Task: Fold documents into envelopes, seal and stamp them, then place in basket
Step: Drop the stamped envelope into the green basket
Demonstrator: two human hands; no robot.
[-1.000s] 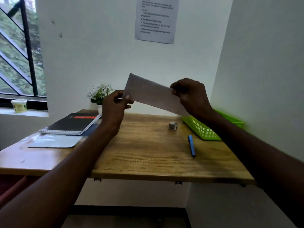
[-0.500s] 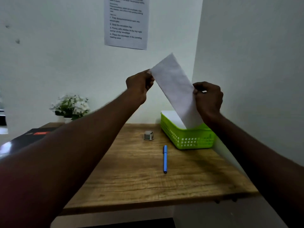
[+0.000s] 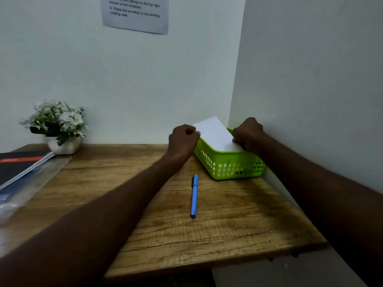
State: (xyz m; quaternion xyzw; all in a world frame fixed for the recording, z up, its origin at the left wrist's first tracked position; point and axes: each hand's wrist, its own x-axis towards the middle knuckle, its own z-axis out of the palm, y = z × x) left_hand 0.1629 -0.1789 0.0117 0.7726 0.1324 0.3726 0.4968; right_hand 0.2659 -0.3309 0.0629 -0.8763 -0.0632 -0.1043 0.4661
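At far right of the bench (image 3: 207, 235), envelope (image 3: 215, 134) lies over basket (image 3: 228, 166), long axis near-to-far; left hand (image 3: 182, 139) and right hand (image 3: 247, 133) pinch opposite edges

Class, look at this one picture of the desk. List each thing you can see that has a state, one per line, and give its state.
envelope: flat, tilted, lower end inside the basket, held at both sides.
basket: upright on the desk, in the corner by the wall.
left hand: pinches the envelope's left edge.
right hand: grips the envelope's right edge.
pen: capped, lying flat on the desk.
notebook: closed.
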